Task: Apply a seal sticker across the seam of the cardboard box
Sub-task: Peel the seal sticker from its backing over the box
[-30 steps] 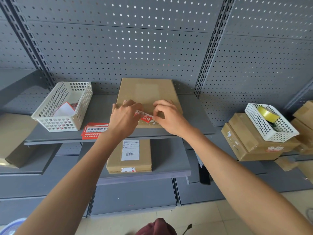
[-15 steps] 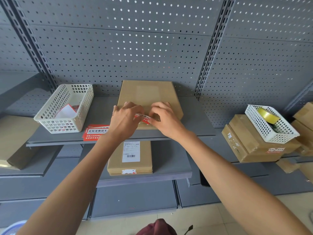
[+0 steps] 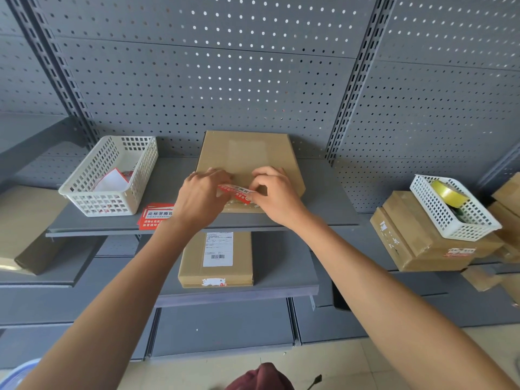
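A flat brown cardboard box (image 3: 247,153) lies on the upper grey shelf (image 3: 323,204), its near edge toward me. A red and white seal sticker (image 3: 235,192) stretches over that near edge. My left hand (image 3: 201,199) pinches the sticker's left end. My right hand (image 3: 277,194) pinches its right end with thumb and forefinger. Both hands rest over the box's front part and hide the seam beneath them.
A white basket (image 3: 112,175) with paper slips stands left on the shelf, a stack of red stickers (image 3: 154,216) beside it. A labelled box (image 3: 216,258) lies on the lower shelf. At right, a white basket (image 3: 453,209) holding a yellow tape roll (image 3: 448,192) sits on cardboard boxes.
Both hands have moved the sticker slightly away from me and lower onto the box's near edge; the view has tilted a little.
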A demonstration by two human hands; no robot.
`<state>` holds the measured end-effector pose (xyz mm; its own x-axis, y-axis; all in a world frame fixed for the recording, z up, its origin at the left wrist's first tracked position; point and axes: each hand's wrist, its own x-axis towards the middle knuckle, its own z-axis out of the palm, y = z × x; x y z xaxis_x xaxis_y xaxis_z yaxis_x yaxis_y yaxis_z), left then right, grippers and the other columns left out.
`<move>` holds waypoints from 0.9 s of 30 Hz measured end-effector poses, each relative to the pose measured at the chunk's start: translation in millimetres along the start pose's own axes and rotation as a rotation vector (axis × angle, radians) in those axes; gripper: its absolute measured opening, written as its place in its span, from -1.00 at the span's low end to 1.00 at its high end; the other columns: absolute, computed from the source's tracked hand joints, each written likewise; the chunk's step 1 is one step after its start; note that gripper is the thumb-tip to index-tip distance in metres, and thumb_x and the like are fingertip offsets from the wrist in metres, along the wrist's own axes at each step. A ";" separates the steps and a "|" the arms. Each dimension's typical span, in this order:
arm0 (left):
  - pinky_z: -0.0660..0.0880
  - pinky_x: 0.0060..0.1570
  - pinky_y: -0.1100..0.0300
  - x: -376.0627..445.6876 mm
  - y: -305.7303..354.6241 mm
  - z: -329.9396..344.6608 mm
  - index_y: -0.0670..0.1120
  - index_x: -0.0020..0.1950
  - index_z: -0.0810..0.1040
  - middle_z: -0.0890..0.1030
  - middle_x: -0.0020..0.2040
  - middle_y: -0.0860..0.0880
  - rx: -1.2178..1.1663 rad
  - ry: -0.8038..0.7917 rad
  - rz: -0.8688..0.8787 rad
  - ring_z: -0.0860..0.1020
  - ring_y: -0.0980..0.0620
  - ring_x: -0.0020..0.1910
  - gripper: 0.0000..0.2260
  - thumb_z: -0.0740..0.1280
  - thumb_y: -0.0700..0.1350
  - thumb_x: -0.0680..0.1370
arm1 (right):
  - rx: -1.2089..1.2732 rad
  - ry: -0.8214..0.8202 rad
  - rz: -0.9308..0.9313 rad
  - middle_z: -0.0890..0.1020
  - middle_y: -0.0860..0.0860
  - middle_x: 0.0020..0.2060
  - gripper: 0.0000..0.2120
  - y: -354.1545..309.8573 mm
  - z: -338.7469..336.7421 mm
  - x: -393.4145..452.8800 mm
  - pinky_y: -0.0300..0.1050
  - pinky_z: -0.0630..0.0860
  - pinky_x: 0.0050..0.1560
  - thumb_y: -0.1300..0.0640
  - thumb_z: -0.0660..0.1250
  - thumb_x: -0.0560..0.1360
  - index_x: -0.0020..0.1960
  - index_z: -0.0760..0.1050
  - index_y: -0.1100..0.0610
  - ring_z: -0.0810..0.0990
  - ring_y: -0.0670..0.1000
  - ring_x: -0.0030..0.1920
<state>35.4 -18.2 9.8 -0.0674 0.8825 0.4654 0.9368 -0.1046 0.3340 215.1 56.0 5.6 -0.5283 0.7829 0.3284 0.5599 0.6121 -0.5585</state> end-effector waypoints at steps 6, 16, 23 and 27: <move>0.33 -0.18 0.10 0.3 2.9 -3.2 -0.06 0.01 0.67 0.72 0.02 -0.02 -0.023 0.040 -0.025 0.63 -0.22 -0.08 -0.90 0.45 -0.15 0.51 | -0.075 0.003 -0.038 0.60 0.00 0.19 -0.89 -3.9 -1.2 2.2 0.04 0.38 0.19 0.09 0.51 0.44 -0.13 0.62 0.11 0.45 0.09 0.17; 0.49 -0.08 0.01 3.8 -1.9 -5.0 0.03 -0.10 0.63 0.72 0.03 -0.01 -0.007 -0.056 -0.131 0.64 -0.22 -0.03 -0.91 0.47 0.02 0.48 | 0.048 -0.016 0.012 0.60 -0.05 0.20 -0.95 4.6 -0.1 4.5 0.03 0.35 0.27 0.10 0.52 0.43 -0.16 0.67 0.06 0.44 0.04 0.22; 0.49 0.05 -0.03 2.7 -0.1 -8.1 0.00 -0.17 0.65 0.67 0.21 0.04 -0.019 -0.095 -0.115 0.62 -0.20 0.18 -0.90 0.49 0.00 0.49 | 0.073 -0.017 0.024 0.61 -0.07 0.19 -0.95 6.4 -2.2 5.8 -0.03 0.34 0.24 0.12 0.52 0.43 -0.16 0.66 0.06 0.44 0.02 0.23; 0.49 0.01 -0.05 2.7 -2.3 -7.2 0.02 -0.11 0.66 0.69 0.14 0.00 -0.013 -0.109 -0.107 0.62 -0.23 0.12 -0.91 0.46 0.02 0.49 | 0.069 0.002 0.017 0.61 -0.06 0.19 -0.92 7.7 -0.3 4.7 -0.12 0.30 0.20 0.14 0.50 0.43 -0.10 0.62 0.05 0.46 0.03 0.23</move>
<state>30.5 -18.8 16.2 -0.1287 0.9334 0.3351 0.9217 -0.0121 0.3877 217.1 64.5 3.1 -0.5178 0.7933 0.3201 0.5232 0.5898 -0.6152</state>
